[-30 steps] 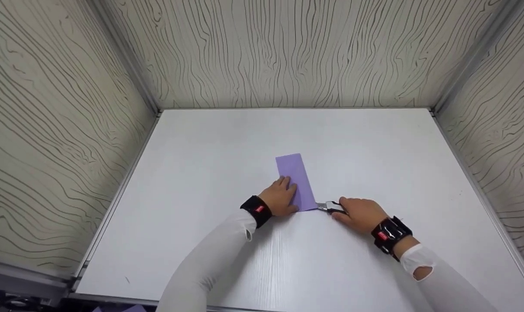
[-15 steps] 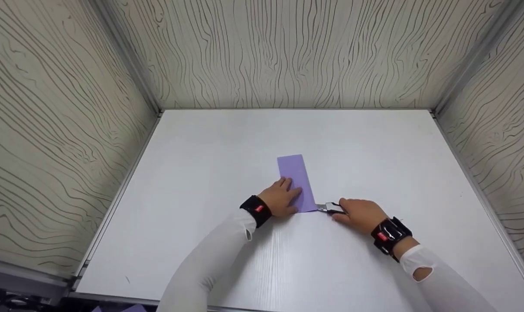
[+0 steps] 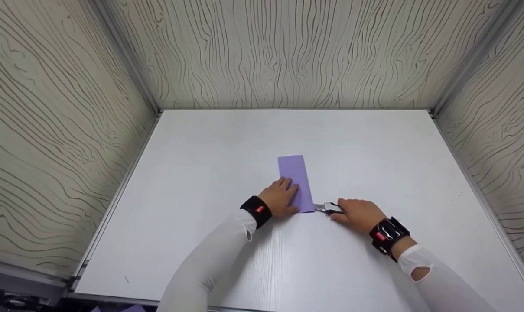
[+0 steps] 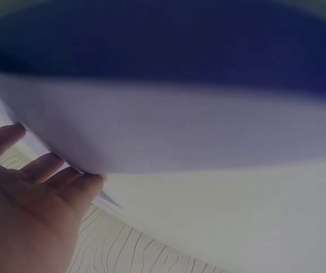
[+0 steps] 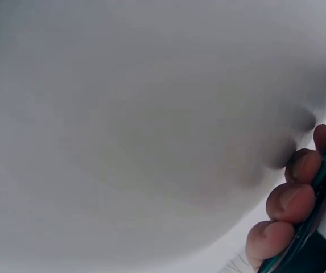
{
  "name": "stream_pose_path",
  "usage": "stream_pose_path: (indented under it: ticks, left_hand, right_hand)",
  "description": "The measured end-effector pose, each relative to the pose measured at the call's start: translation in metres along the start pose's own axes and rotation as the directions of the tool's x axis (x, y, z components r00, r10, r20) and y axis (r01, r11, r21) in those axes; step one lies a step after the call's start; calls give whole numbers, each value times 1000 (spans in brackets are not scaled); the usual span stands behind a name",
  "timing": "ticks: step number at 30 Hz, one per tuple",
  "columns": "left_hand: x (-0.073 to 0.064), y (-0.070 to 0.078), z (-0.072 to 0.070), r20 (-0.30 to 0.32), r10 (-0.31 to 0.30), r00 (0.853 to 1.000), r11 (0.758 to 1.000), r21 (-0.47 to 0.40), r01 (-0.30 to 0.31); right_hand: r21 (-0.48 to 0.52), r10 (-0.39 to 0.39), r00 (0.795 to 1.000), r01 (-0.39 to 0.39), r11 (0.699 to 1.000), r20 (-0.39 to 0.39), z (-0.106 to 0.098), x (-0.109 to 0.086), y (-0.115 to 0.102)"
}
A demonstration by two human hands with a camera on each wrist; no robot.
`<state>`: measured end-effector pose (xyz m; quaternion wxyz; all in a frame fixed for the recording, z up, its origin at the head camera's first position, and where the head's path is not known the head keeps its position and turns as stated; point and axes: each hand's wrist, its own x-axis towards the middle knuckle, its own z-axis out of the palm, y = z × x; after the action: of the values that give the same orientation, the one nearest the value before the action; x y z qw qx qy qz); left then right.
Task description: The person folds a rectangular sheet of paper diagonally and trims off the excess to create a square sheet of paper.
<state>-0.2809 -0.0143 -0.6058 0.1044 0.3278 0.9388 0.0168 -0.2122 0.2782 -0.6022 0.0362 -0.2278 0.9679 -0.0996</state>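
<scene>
Paper first: the purple sheet [image 3: 293, 167] is near the middle of the white desk [image 3: 201, 173], looks folded over, and its lower right corner is right at the tip of a bladed tool [image 3: 330, 207]. Left hand [image 3: 280, 200] is laid on the sheet's left side, fingers spread, pressing rather than gripping. Right hand [image 3: 361, 213] is wrapped round the tool; the right wrist view shows curled fingers [image 5: 291, 202] on it. Can't really tell if it's a knife or scissors, and the tip's too small to say whether it's inside the fold or just against the edge.

My read: this is the cutting step, probably early in a pass, since the long right edge looks intact. Next move likely calls for firm left pressure while the blade runs up that edge, fingertips clear of its line. Rush it and the sheet could swivel or tear.
</scene>
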Motion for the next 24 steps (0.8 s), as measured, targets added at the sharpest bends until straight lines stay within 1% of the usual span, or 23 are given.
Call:
stream_pose_path:
  ticks: [5,8,11,14,20,24]
  left_hand:
    - [-2,1,-4,16,-9,1000,999,31,9]
    - [-5,3,-6,31,-7,999,1000,19,7]
    - [-6,3,-7,37,-7,999,1000,2,7]
    - [-6,3,-7,30,-6,1000,1000,-3,7]
    - [-3,2,-4,20,-2,1000,1000,2,2]
    - [-2,3,-4,19,-7,1000,1000,9,7]
  right_hand:
    - [0,13,1000,-13,1000,-5,4,1,0]
    - [4,23,1000,-23,1000,-2,4,0,1]
    - [0,14,1000,-14,1000,-7,4,1,0]
    - [-8,2,1000,-2,1000,-12,3,1,-2]
    - [-16,20,999,-21,1000,-32,1,0,-3]
    - [-12,10,1000,-11,1000,-30,2,1,-4]
